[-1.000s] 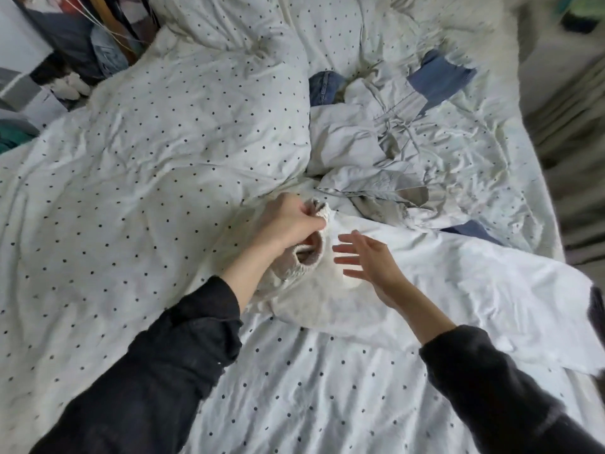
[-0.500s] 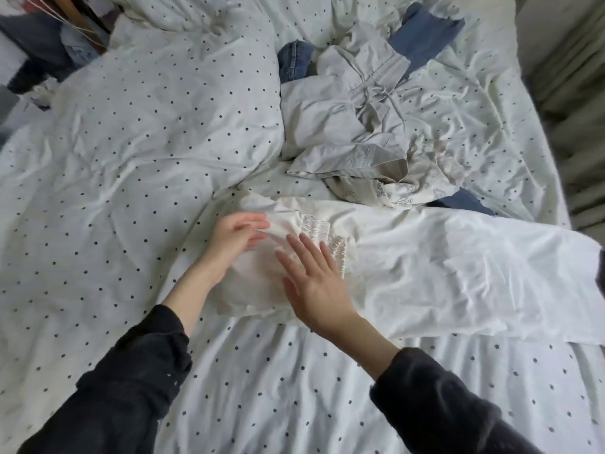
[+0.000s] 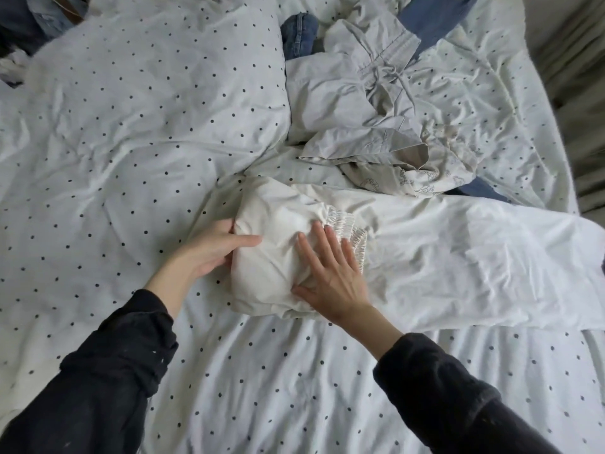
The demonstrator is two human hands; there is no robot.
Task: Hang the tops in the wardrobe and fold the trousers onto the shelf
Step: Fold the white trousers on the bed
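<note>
Right hand [image 3: 330, 276] presses flat, left hand [image 3: 214, 249] cups cream elastic-waisted trousers [image 3: 271, 244]; released carelessly, the soft fold beside it springs open.

The white trousers [image 3: 425, 253] lie flat across the dotted duvet [image 3: 131, 142], their legs stretched toward its right edge, the fabric creased. The waist end is folded over into a thick pad at the left, its gathered elastic waistband [image 3: 348, 229] showing at the fold. Beyond them on the duvet sits a crumpled heap of pale grey clothes [image 3: 366, 103] over blue denim [image 3: 299, 32].
</note>
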